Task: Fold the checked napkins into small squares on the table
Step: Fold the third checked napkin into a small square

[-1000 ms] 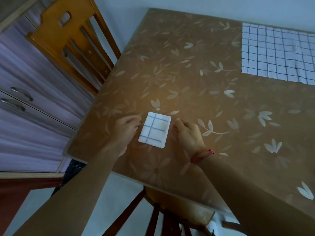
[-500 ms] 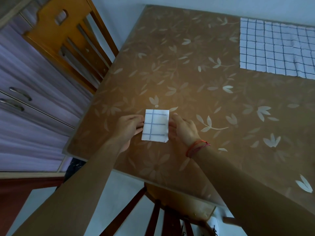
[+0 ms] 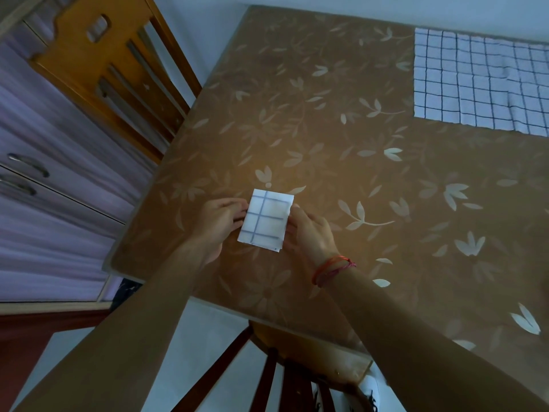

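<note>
A small folded white napkin with blue checks (image 3: 266,220) lies near the table's front left corner. My left hand (image 3: 218,220) pinches its left edge with curled fingers. My right hand (image 3: 309,231), with a red thread band at the wrist, grips its right edge. A large unfolded checked napkin (image 3: 478,81) lies flat at the far right of the table (image 3: 341,138), well away from both hands.
The table has a brown leaf-patterned cover. A wooden chair (image 3: 118,69) stands at its left side, next to purple drawers (image 3: 44,179). Another chair back (image 3: 285,376) sits under the near edge.
Both hands closed in on the folded napkin's side edges and took hold of them. The napkin turned a little and looks narrower than a second ago.
</note>
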Demonstrator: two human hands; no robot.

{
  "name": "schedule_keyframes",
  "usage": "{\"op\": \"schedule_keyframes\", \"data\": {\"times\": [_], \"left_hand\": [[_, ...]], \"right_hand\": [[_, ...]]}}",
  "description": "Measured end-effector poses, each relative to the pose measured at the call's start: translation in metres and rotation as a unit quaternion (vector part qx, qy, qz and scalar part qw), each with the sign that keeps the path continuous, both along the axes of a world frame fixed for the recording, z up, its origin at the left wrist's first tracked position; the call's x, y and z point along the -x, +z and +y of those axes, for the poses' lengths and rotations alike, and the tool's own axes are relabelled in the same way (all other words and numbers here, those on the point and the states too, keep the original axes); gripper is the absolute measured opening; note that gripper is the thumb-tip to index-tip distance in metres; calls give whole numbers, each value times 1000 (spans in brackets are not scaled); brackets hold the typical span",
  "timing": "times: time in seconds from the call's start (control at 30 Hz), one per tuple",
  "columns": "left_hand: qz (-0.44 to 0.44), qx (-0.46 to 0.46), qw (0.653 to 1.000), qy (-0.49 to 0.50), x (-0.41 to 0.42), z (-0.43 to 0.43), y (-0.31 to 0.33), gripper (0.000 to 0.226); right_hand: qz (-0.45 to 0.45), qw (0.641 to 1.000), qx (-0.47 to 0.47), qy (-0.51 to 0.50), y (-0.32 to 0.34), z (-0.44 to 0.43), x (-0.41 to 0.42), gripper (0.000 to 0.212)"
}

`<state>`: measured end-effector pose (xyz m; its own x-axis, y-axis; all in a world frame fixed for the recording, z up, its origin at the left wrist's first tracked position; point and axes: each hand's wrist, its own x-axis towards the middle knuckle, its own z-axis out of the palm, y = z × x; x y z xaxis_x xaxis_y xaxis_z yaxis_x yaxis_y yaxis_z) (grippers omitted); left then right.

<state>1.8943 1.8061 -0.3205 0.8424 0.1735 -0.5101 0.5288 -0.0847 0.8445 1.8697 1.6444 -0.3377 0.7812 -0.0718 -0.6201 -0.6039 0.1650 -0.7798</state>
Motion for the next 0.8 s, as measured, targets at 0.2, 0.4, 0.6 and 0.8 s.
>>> {"op": "schedule_keyframes", "data": {"times": [0.2, 0.4, 0.6, 0.8], "left_hand": [[-1, -3, 1000, -7, 1, 2, -1, 20], [1, -14, 1000, -6, 0, 0, -1, 19], [-2, -34, 999, -6, 1, 0, -1, 18], [-8, -53, 999, -9, 5, 0, 3, 17]], "right_hand": [[-7, 1000, 0, 10, -3, 0, -1, 48], [-15, 1000, 5, 12, -5, 0, 0, 40], [-16, 1000, 8, 18, -4, -1, 0, 42], [-4, 999, 10, 31, 3, -7, 4, 49]]}}
